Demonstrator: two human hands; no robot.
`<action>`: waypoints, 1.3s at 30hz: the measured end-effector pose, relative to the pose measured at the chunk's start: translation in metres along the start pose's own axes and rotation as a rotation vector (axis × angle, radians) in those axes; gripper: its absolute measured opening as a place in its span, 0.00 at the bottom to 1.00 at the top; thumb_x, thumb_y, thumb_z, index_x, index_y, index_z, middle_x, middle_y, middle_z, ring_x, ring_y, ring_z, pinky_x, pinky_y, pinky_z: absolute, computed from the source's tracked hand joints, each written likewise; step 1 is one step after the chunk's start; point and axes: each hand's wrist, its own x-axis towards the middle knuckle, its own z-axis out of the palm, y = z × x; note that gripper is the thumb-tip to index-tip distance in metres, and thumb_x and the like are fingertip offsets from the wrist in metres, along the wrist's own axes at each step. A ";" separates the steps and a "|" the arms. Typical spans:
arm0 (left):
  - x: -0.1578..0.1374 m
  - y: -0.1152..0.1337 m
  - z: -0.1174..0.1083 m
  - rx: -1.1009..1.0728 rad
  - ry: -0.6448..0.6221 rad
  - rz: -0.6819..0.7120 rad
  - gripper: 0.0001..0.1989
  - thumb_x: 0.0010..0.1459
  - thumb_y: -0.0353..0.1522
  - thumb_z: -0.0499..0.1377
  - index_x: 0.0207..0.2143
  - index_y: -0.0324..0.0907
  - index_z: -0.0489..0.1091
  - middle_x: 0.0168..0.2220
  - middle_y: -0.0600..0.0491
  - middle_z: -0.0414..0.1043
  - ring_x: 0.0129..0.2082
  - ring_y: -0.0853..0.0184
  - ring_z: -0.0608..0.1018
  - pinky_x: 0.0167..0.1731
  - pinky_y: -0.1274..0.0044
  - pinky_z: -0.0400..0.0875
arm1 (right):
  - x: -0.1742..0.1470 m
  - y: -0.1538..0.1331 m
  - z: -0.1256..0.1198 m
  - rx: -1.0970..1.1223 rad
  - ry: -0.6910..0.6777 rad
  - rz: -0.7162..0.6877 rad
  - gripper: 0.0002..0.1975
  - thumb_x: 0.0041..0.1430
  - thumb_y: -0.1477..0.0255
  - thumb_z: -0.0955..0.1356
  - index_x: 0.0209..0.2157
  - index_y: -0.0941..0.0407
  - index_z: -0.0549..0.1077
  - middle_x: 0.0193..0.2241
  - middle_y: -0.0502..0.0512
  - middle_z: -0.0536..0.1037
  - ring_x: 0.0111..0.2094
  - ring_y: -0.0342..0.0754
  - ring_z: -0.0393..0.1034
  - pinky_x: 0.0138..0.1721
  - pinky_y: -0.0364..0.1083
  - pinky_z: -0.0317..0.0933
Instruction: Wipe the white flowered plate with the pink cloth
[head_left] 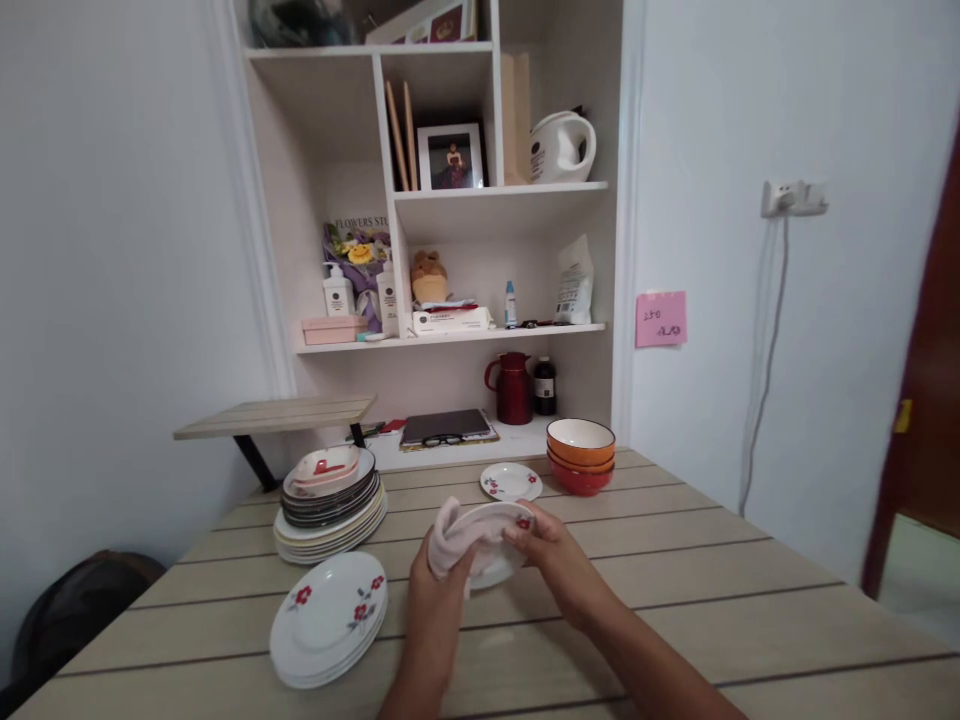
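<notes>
Above the table I hold a small white plate (496, 575) with red flowers, tilted up. My right hand (551, 555) grips its right rim, thumb on the face. A pale pink cloth (450, 535) is bunched in my left hand (442, 585), which presses it against the plate's left side and face. Behind them a similar flowered plate (512, 482) lies flat on the table. To the left is a stack of larger white flowered plates (326, 620). The fingers behind the held plate and cloth are hidden.
A tall stack of mixed plates (330, 515) stands at the left, topped by small dishes. Orange and red bowls (581, 458) are nested at the back right. Behind the slatted table (675, 560) are a red jug (513, 388), a dark laptop (446, 427) and shelves (450, 345).
</notes>
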 end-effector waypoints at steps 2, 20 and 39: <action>-0.002 0.001 0.001 -0.051 0.005 -0.026 0.32 0.42 0.40 0.72 0.51 0.42 0.73 0.46 0.46 0.79 0.47 0.60 0.79 0.49 0.72 0.71 | -0.001 0.000 0.004 0.097 0.032 0.045 0.16 0.52 0.62 0.73 0.40 0.56 0.75 0.32 0.51 0.79 0.29 0.46 0.68 0.32 0.44 0.61; 0.004 -0.023 -0.004 0.255 0.070 0.197 0.16 0.49 0.35 0.65 0.42 0.40 0.75 0.39 0.47 0.80 0.40 0.60 0.80 0.41 0.73 0.73 | 0.001 0.010 0.005 -0.369 0.238 -0.155 0.19 0.53 0.68 0.70 0.47 0.54 0.70 0.37 0.54 0.78 0.35 0.51 0.72 0.37 0.48 0.66; 0.003 -0.015 -0.009 0.582 0.013 0.544 0.08 0.47 0.28 0.62 0.33 0.42 0.74 0.30 0.53 0.75 0.31 0.62 0.75 0.33 0.75 0.70 | -0.007 -0.009 -0.002 -0.921 -0.034 -0.370 0.09 0.64 0.75 0.61 0.37 0.53 0.73 0.31 0.51 0.79 0.32 0.47 0.72 0.34 0.42 0.60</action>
